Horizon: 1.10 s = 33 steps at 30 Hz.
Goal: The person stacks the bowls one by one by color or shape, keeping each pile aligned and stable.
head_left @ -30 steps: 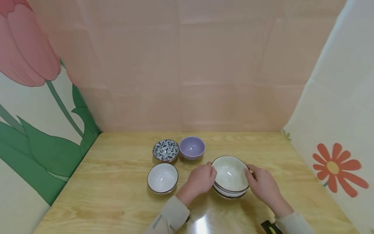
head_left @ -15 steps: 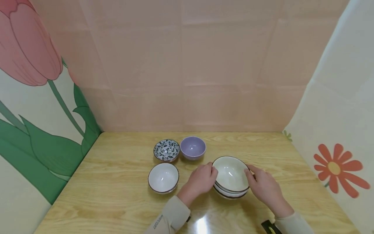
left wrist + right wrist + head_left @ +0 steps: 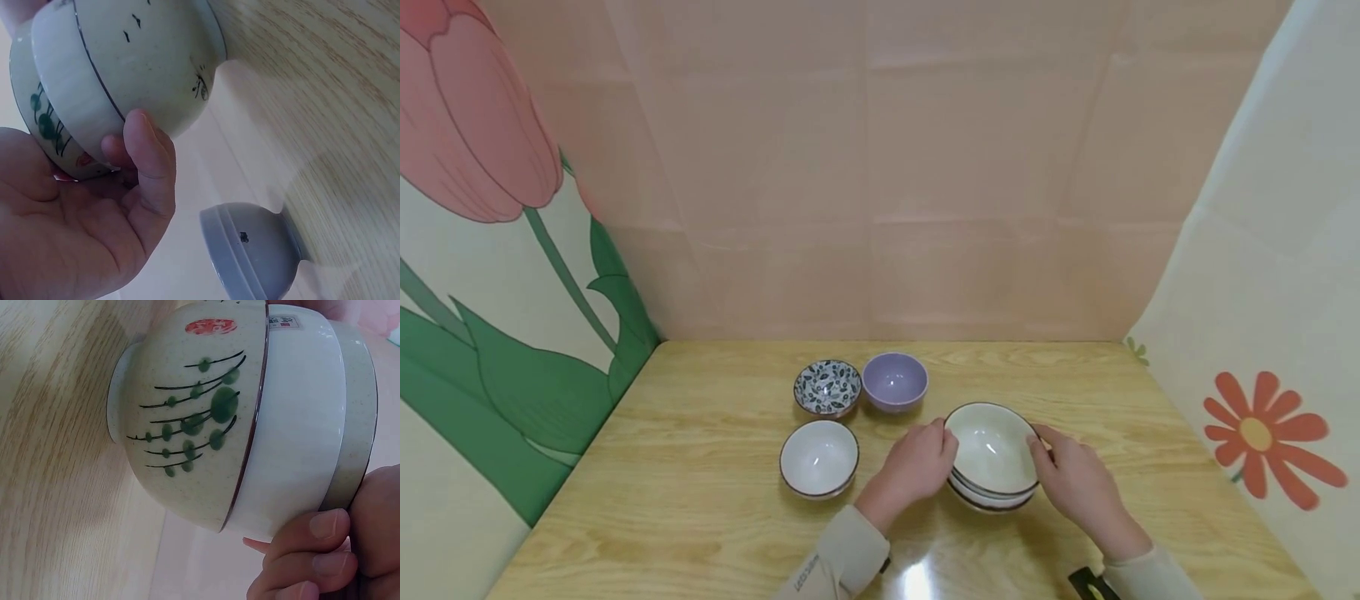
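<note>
As both grips [image 3: 917, 457] [image 3: 1078, 479] hold stacked bowls [image 3: 991, 450] | left sleeve [image 3: 844, 552]: "Let's", rest blurred

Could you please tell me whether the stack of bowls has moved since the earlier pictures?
No; against the table's far edge, the stack of bowls shows no shift.

One bowl [image 3: 818, 458] sits on the table [image 3: 700, 433] at nine o'clock from the bowl stack [image 3: 991, 450]. Two side-by-side bowls [image 3: 895, 383] sit toward ten.
</note>
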Tool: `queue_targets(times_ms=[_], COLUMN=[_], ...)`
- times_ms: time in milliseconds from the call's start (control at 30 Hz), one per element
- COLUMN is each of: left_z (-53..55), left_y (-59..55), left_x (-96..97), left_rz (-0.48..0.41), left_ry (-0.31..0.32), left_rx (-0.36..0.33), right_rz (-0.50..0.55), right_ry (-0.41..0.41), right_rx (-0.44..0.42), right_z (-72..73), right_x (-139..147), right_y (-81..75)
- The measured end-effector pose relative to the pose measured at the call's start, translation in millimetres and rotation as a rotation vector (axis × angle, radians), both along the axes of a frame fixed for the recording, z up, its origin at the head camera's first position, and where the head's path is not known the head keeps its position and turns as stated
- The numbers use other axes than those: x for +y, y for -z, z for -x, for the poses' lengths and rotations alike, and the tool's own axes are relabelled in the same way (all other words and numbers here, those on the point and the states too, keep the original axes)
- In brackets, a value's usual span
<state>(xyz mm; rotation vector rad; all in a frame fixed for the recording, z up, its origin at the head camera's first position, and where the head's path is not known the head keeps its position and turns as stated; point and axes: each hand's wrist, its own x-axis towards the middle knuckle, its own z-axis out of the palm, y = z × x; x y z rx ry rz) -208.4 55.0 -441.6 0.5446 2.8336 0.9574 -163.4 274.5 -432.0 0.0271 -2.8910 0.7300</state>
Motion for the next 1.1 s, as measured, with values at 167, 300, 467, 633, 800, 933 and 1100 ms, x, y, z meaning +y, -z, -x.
queue_targets(times_ms=[167, 300, 467, 633, 800, 933, 1100], left_z=[-0.9, -1.7, -1.8, -2.2, -2.0, -2.3, -2.6], left_y=[0.4, 0.9, 1.4, 2.3, 3.7, 3.8, 3.1], left_x=[0.1, 0.8, 1.4, 1.9, 2.8, 2.2, 2.7], left_rz=[-0.012, -0.016, -0.017, -0.024, -0.015, -0.012, -0.019], left_ry=[-0.007, -0.007, -0.002, 0.000, 0.008, 0.000, -0.009], left_rx=[-0.008, -0.007, 0.004, 0.012, 0.031, 0.043, 0.041], right_rz=[-0.004, 0.003, 0.009, 0.022, 0.032, 0.009, -0.027], right_ry=[-0.003, -0.006, -0.006, -0.011, -0.014, -0.014, 0.005], right_rx=[-0.006, -0.016, -0.010, -0.025, -0.025, -0.003, 0.018], right_z=[0.7, 2.0, 2.7, 3.7, 4.0, 4.0, 3.2], right_x=[0.1, 1.0, 1.2, 1.0, 1.6, 1.3, 0.5], right_y=[-0.5, -1.1, -1.4, -2.3, -3.1, -2.7, -3.6])
